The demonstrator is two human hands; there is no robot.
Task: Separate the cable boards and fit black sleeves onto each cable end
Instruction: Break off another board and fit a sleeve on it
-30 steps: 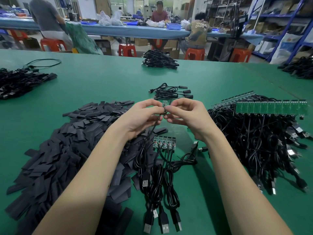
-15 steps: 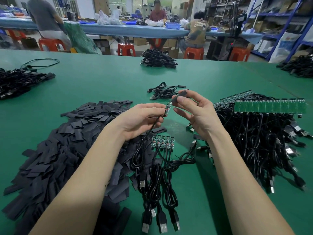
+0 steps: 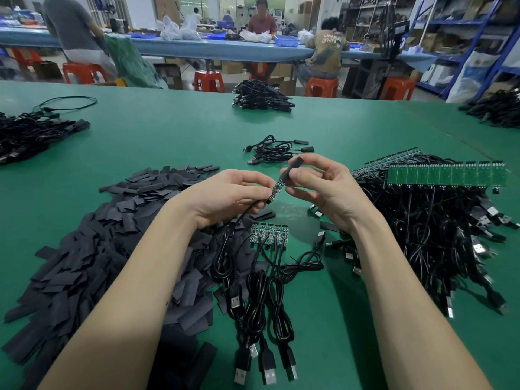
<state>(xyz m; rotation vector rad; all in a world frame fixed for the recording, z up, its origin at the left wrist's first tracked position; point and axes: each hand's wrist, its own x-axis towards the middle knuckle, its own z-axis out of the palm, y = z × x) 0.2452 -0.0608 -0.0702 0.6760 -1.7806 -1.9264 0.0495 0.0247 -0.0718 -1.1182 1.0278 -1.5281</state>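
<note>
My left hand (image 3: 228, 195) pinches a black cable just behind its small green board (image 3: 275, 190), which points up and to the right. My right hand (image 3: 323, 190) pinches a black sleeve (image 3: 292, 168) whose lower mouth meets the board's tip. Below my hands lies a joined strip of small boards (image 3: 269, 234) with black USB cables (image 3: 261, 305) running toward me. A big heap of flat black sleeves (image 3: 92, 249) covers the green table to the left.
A large pile of cables on long green board strips (image 3: 444, 175) lies at the right. A few sleeved cables (image 3: 274, 150) rest beyond my hands. More cable heaps (image 3: 260, 97) sit farther back and at the left (image 3: 31, 136). People sit at a far bench.
My hands have come apart; the right one lifted the black sleeve and now holds it over the board's tip, while the left tilted the single board up toward it.
</note>
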